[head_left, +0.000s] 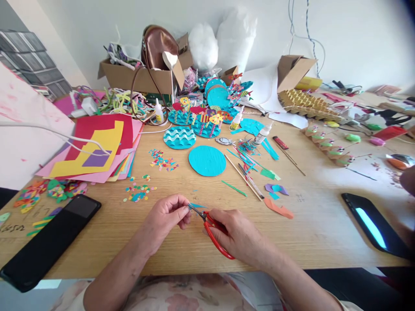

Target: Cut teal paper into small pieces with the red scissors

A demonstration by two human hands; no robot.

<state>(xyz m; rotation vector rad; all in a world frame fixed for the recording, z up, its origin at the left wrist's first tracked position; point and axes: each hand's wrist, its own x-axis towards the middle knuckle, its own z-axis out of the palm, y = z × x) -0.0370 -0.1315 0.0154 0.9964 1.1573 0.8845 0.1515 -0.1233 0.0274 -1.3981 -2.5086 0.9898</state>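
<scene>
In my right hand [238,235] I hold red-handled scissors [218,242], their blades pointing left toward my other hand. My left hand [171,214] pinches a small blue paper piece [196,206] between thumb and fingers, right at the blade tips. How far the blades are apart is hard to make out. Beyond my hands lies a plain turquoise disc [207,160]. Behind it sits a similar disc with wavy strips [179,137]. Tiny round paper dots [139,192] are scattered to the left of my hands, and a thin green strip [234,188] lies past the scissors.
Coloured paper sheets [97,151] are stacked at left, near a black phone [52,242]. Another dark phone [372,226] lies at right. Glue bottles [262,134], brushes [251,181] and paper scraps spread across the middle. A cardboard box [139,82] stands behind.
</scene>
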